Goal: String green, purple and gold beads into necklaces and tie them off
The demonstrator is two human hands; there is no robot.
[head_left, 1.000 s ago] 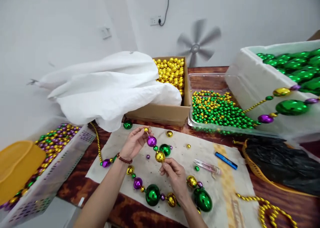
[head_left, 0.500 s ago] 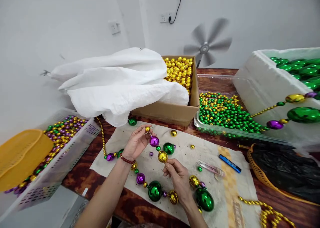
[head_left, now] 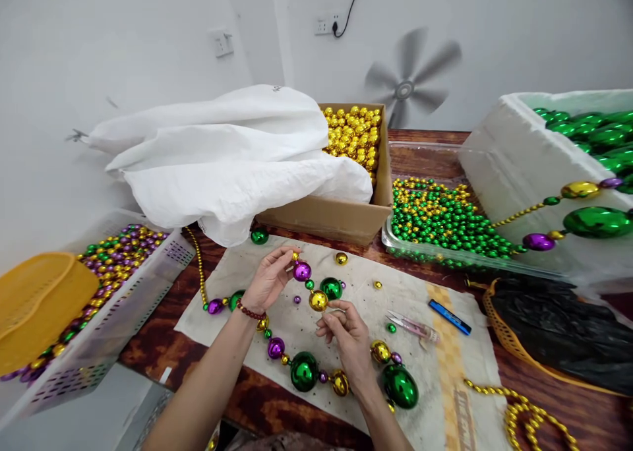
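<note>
My left hand (head_left: 271, 276), with a red bead bracelet at the wrist, pinches a small gold bead (head_left: 295, 256) at the upper end of a short strand. Below that bead hang a purple ball (head_left: 302, 271), a small green bead (head_left: 309, 284) and a larger gold ball (head_left: 318, 300). My right hand (head_left: 346, 335) has its fingers closed at the strand's lower end, just under the gold ball. A big green ball (head_left: 331, 289) lies behind the strand on the cloth. Nearer me, a longer garland with a large green ball (head_left: 304, 371) curves beneath both hands.
A cardboard box (head_left: 326, 220) of gold balls stands behind, partly under a white sack (head_left: 222, 167). Right are a clear tray (head_left: 395, 243) of beads, a foam box (head_left: 514, 154), snips (head_left: 413, 326) and a blue cutter (head_left: 449, 316). A bead-filled crate (head_left: 113, 319) stands left.
The whole view has shifted slightly. The small gold bead now sits against the purple ball, where a bit of bare string showed between them before. Both hands keep their hold.
</note>
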